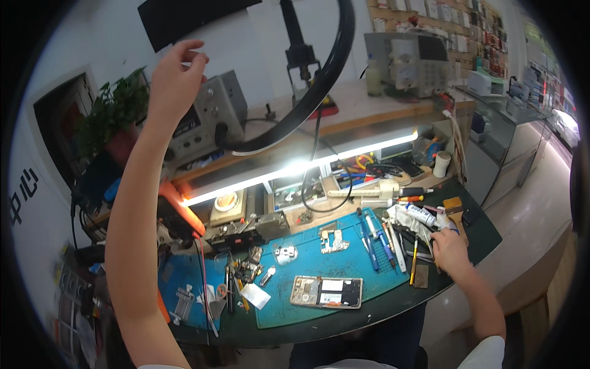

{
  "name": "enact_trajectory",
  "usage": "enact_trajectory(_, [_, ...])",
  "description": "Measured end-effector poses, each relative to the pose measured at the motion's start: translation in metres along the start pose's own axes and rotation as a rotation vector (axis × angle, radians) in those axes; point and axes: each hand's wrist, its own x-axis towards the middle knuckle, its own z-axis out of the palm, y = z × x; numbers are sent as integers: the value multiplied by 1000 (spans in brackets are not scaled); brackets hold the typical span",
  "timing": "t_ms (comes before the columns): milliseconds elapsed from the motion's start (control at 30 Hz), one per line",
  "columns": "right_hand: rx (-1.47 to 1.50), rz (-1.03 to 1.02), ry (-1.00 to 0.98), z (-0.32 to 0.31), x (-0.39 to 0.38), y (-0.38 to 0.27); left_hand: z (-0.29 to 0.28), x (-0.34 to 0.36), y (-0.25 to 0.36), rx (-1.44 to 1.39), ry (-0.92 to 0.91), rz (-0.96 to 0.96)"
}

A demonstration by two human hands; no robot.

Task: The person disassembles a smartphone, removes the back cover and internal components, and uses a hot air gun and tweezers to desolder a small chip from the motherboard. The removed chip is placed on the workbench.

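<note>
My left hand (175,77) is raised high above the blue work mat (332,277), well up and to the left of it, fingers loosely curled with thumb and fingertips close together; I cannot tell whether anything is pinched between them. It sits just left of the black ring lamp (319,80) and in front of the grey bench instrument (209,117) on the shelf.

My right hand (448,249) is down at the right end of the mat, past its edge, fingers bent over a cluster of tools (415,246) and a white tube (421,215). It touches or nearly touches them; whether it grips one I cannot tell.

The opened phone (326,291) lies flat on the mat near its front edge, internals facing up, apart from both hands. A metal shield piece (332,240) lies on the mat behind it. Tweezers and small parts (249,264) lie scattered just left of the mat.
</note>
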Motion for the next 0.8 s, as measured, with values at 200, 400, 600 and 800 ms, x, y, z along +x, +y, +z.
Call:
enact_trajectory(200, [119, 65, 13, -4, -8, -15, 81, 88, 11, 20, -244, -140])
enact_trajectory(400, [43, 48, -78, -6, 1, -26, 129, 101, 13, 84, -358, -152])
enact_trajectory(600, [152, 101, 96, -18, 1, -24, -33, 56, -35, 122, -317, -1])
enact_trajectory(800, [249, 161, 207, -30, 20, -23, -157, -56, -96, 109, -432, -316])
